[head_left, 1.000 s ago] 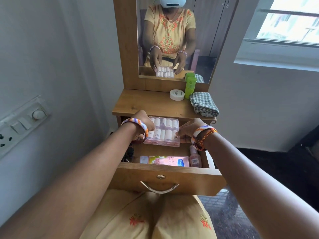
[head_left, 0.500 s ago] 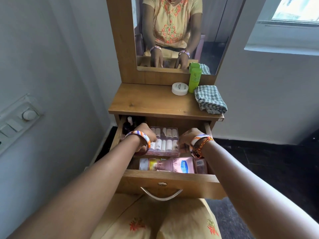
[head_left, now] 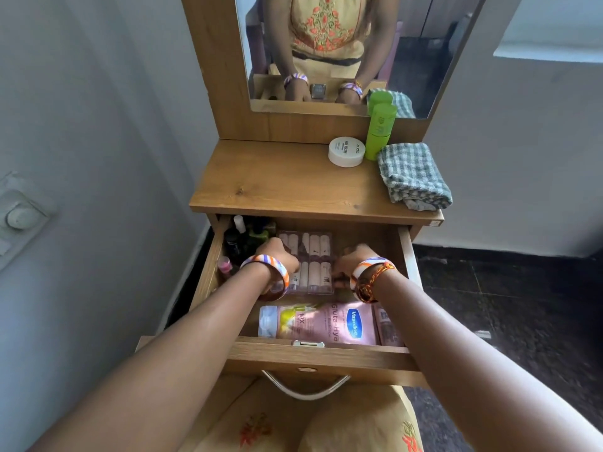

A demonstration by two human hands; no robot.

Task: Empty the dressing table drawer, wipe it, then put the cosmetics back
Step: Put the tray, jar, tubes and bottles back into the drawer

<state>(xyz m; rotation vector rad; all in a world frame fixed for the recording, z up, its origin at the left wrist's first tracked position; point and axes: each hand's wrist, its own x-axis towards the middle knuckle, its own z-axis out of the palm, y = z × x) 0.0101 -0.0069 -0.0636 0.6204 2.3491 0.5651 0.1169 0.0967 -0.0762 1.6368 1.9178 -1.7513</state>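
Single view, head-worn, wide-angle. Camera sits above and behind both forearms, facing forward and steeply down. Left hand (head_left: 277, 256) and right hand (head_left: 354, 261) fall near frame centre, close to the lens; forearms run in from the bottom corners. Open drawer (head_left: 319, 357) lies beneath the hands, tabletop (head_left: 277, 177) beyond them, mirror (head_left: 326, 44) beyond that, cut by the top edge. Straight edges bow toward the frame margins.
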